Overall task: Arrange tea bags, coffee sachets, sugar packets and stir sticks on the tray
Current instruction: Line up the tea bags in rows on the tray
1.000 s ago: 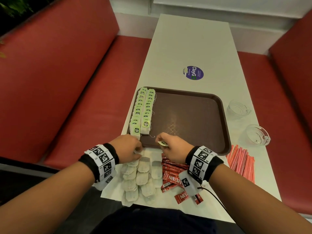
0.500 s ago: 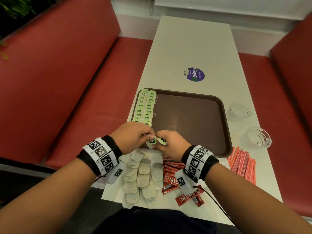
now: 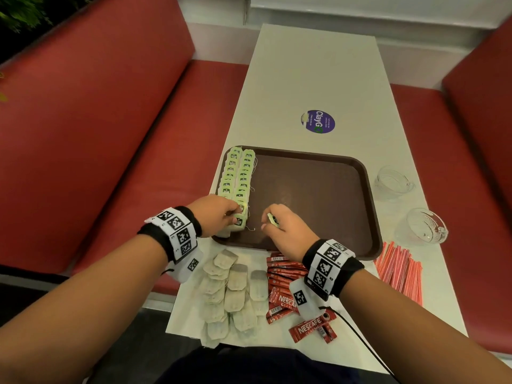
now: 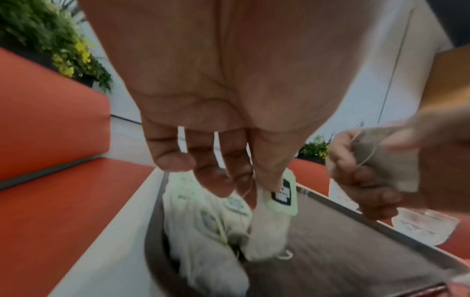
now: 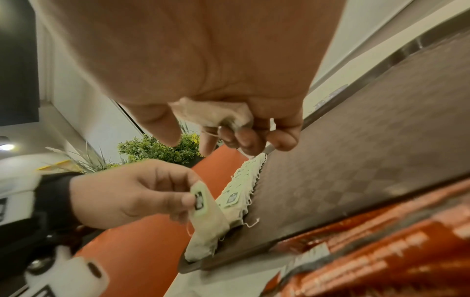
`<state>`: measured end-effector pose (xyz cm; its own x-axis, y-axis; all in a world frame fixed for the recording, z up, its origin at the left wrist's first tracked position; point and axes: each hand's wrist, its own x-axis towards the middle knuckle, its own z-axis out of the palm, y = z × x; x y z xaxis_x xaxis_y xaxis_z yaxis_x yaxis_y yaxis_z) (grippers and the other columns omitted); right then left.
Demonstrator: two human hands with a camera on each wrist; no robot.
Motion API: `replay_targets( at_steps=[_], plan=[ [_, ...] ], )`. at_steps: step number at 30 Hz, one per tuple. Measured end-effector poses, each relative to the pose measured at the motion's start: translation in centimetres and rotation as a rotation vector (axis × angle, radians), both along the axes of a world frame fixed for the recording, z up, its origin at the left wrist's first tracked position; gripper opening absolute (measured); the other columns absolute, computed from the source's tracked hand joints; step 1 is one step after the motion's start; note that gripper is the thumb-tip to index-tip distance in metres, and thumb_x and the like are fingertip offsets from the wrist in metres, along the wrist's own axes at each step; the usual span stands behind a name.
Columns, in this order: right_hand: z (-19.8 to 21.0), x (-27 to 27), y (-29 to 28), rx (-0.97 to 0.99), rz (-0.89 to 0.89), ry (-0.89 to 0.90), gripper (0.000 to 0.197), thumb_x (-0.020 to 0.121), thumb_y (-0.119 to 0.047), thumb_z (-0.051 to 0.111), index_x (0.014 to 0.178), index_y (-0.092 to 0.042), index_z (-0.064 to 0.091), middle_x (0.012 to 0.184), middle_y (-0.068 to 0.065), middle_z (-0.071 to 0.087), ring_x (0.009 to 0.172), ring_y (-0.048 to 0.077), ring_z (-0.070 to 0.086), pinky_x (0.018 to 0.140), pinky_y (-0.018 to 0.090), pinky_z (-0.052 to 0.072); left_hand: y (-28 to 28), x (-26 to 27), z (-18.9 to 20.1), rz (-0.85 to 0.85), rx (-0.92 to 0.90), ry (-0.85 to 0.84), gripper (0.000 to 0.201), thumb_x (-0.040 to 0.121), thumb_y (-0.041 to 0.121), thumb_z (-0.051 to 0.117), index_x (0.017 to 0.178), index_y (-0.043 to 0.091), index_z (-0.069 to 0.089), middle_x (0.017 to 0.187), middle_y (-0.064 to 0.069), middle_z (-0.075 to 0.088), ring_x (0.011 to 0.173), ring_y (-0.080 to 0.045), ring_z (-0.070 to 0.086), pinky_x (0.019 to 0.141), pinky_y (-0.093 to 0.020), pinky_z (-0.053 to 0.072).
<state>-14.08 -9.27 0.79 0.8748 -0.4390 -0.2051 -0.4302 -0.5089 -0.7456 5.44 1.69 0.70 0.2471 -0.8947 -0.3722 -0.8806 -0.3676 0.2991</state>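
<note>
A brown tray lies on the white table, with two rows of green-tagged tea bags along its left side. My left hand pinches a tea bag by its green tag, low over the near end of the rows, at the tray's near left corner. My right hand hovers over the tray's near edge and grips another tea bag in its curled fingers, its tag showing. Loose tea bags, red coffee sachets and red stir sticks lie on the table near me.
Two clear glass cups stand right of the tray. A purple round sticker is on the table beyond it. Red bench seats run along both sides of the table.
Both hands moved forward from the loose pile onto the tray's near edge. The left hand has carried its tea bag to the near end of the rows; the right hand still holds its bag.
</note>
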Motion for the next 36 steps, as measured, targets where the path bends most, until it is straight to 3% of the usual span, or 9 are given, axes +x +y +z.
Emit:
replay_targets(
  at_steps=[4, 8, 12, 15, 18, 23, 27, 31, 36],
  plan=[
    [0.0, -0.4, 0.0, 0.084, -0.008, -0.034, 0.023, 0.083, -0.037, 0.036, 0.086, -0.018, 0.049, 0.097, 0.007, 0.050, 0.088, 0.023, 0.050, 0.081, 0.037, 0.041, -1.5, 0.4, -1.5, 0.060, 0.030, -0.025, 0.024, 0.100, 0.031, 0.056, 0.119, 0.019, 0.064, 0.103, -0.001, 0.066, 0.096, -0.021, 0.060, 0.082, -0.030, 0.048],
    [-0.2, -0.6, -0.1, 0.044, -0.015, 0.003, 0.018, 0.089, -0.028, 0.030, 0.083, -0.020, 0.045, 0.090, 0.001, 0.044, 0.083, 0.020, 0.047, 0.074, 0.035, 0.037, -2.8, 0.9, -2.4, 0.167, 0.008, -0.034, 0.024, 0.093, 0.033, 0.066, 0.115, 0.025, 0.064, 0.102, 0.004, 0.066, 0.099, -0.020, 0.062, 0.083, -0.032, 0.050],
    [-0.5, -0.7, -0.7, -0.031, -0.008, 0.056, 0.009, 0.097, -0.012, 0.044, 0.096, -0.014, 0.053, 0.096, 0.001, 0.051, 0.084, 0.017, 0.050, 0.069, 0.028, 0.034, -3.2, 0.6, -2.9, 0.263, -0.055, -0.076, 0.022, 0.089, 0.041, 0.067, 0.104, 0.029, 0.057, 0.092, 0.006, 0.063, 0.089, -0.019, 0.061, 0.076, -0.034, 0.050],
    [-0.7, -0.7, -0.8, -0.038, -0.021, 0.056, 0.009, 0.094, -0.012, 0.053, 0.102, -0.016, 0.057, 0.094, -0.002, 0.059, 0.081, 0.014, 0.053, 0.065, 0.023, 0.039, -3.5, -0.6, -3.1, 0.264, -0.041, -0.126, 0.026, 0.091, 0.052, 0.058, 0.096, 0.027, 0.052, 0.087, 0.003, 0.062, 0.082, -0.020, 0.059, 0.071, -0.034, 0.050],
    [-0.9, -0.7, -0.7, -0.063, -0.016, 0.045, 0.011, 0.093, -0.015, 0.059, 0.102, -0.019, 0.060, 0.092, -0.001, 0.065, 0.084, 0.017, 0.059, 0.074, 0.032, 0.049, -4.0, -1.5, -3.6, 0.229, 0.038, -0.201, 0.040, 0.086, 0.062, 0.057, 0.097, 0.024, 0.052, 0.090, 0.001, 0.060, 0.084, -0.023, 0.060, 0.074, -0.037, 0.054],
    [-1.1, -0.5, -1.0, -0.088, -0.039, 0.025, 0.006, 0.093, -0.021, 0.066, 0.098, -0.022, 0.064, 0.081, -0.012, 0.059, 0.074, 0.005, 0.054, 0.072, 0.024, 0.047, -4.5, -1.5, -3.5, 0.237, 0.076, -0.231, 0.038, 0.088, 0.056, 0.057, 0.103, 0.021, 0.054, 0.095, -0.002, 0.062, 0.085, -0.025, 0.061, 0.072, -0.035, 0.051],
    [-1.3, -0.4, -1.2, -0.057, -0.080, -0.022, 0.005, 0.092, -0.023, 0.069, 0.094, -0.020, 0.065, 0.075, -0.011, 0.058, 0.066, 0.002, 0.050, 0.061, 0.015, 0.040, -3.7, -1.4, -2.1, 0.231, -0.155, -0.045, 0.033, 0.092, 0.060, 0.052, 0.087, 0.027, 0.054, 0.078, 0.006, 0.060, 0.074, -0.015, 0.057, 0.067, -0.032, 0.048],
    [-1.3, 0.0, -1.3, -0.039, -0.108, -0.092, 0.009, 0.091, -0.026, 0.072, 0.090, -0.020, 0.065, 0.074, -0.007, 0.059, 0.064, 0.008, 0.051, 0.062, 0.025, 0.044, -2.3, -2.2, 0.5, 0.040, -0.363, 0.338, 0.019, 0.091, 0.047, 0.065, 0.092, 0.028, 0.069, 0.082, 0.009, 0.066, 0.071, 0.001, 0.054, 0.063, -0.015, 0.038],
    [-1.4, 0.3, -1.3, 0.040, -0.128, -0.092, 0.025, 0.082, -0.021, 0.080, 0.093, -0.027, 0.058, 0.077, -0.004, 0.067, 0.067, 0.012, 0.060, 0.067, 0.031, 0.054, -1.3, -2.3, 1.2, -0.064, -0.401, 0.185, 0.010, 0.093, 0.036, 0.066, 0.098, 0.029, 0.071, 0.087, 0.015, 0.064, 0.078, -0.004, 0.053, 0.074, -0.029, 0.045]
  ],
)
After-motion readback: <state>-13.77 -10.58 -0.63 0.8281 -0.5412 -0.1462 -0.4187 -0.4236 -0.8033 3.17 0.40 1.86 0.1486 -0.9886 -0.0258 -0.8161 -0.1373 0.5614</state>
